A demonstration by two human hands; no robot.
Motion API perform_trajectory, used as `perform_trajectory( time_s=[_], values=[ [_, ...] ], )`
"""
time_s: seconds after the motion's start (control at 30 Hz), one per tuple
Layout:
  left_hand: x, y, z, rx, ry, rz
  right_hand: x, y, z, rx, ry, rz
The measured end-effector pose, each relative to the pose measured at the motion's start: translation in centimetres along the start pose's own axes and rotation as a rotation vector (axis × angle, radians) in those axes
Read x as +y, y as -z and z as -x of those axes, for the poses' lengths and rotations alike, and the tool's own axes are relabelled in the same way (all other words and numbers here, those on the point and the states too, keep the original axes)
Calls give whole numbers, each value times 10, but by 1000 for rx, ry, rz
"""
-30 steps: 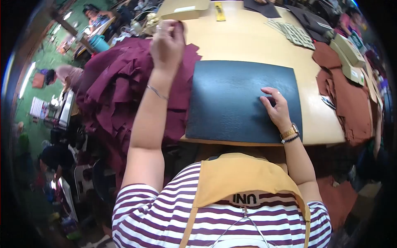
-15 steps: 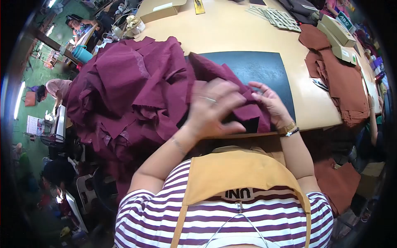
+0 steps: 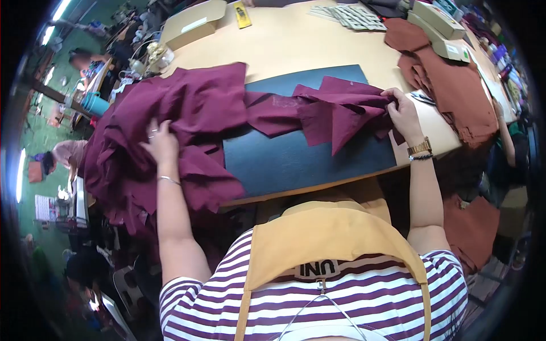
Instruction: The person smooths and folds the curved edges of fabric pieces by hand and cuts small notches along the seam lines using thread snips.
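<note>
A large heap of maroon fabric [image 3: 187, 105] covers the left part of the table and hangs over its front edge. My left hand [image 3: 163, 143] rests against the heap with its fingers apart, holding nothing that I can see. On the right, my right hand [image 3: 405, 116] is closed on the end of a maroon fabric piece [image 3: 347, 108]. That piece stretches in folds from the heap across a dark mat [image 3: 273, 162]. The fingertips of my right hand are partly hidden by the cloth.
Stacked rust-brown fabric pieces [image 3: 449, 91] lie at the right, with a small metal tool [image 3: 422, 98] beside them. Cardboard boxes [image 3: 441, 28] stand behind. An open box [image 3: 193, 24], a yellow packet [image 3: 242, 15] and patterned strips [image 3: 355, 17] are along the far side.
My hands have moved apart: the left swung left onto the heap, the right moved right and up with the fabric end. The cloth now stretches across the mat.
</note>
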State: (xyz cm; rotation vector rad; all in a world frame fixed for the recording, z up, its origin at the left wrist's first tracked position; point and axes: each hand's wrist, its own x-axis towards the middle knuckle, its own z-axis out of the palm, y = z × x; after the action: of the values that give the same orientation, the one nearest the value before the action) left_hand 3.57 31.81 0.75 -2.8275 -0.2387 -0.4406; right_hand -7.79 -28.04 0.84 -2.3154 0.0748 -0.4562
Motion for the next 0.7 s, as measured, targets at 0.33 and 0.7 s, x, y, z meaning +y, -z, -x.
perform_trajectory(
  time_s=[0.33, 0.7],
  values=[
    [126, 92, 16, 255, -480, 554, 4, 4, 16, -13, 40, -138],
    [123, 9, -25, -392, -288, 422, 5, 21, 21, -375, -263, -179]
  ],
)
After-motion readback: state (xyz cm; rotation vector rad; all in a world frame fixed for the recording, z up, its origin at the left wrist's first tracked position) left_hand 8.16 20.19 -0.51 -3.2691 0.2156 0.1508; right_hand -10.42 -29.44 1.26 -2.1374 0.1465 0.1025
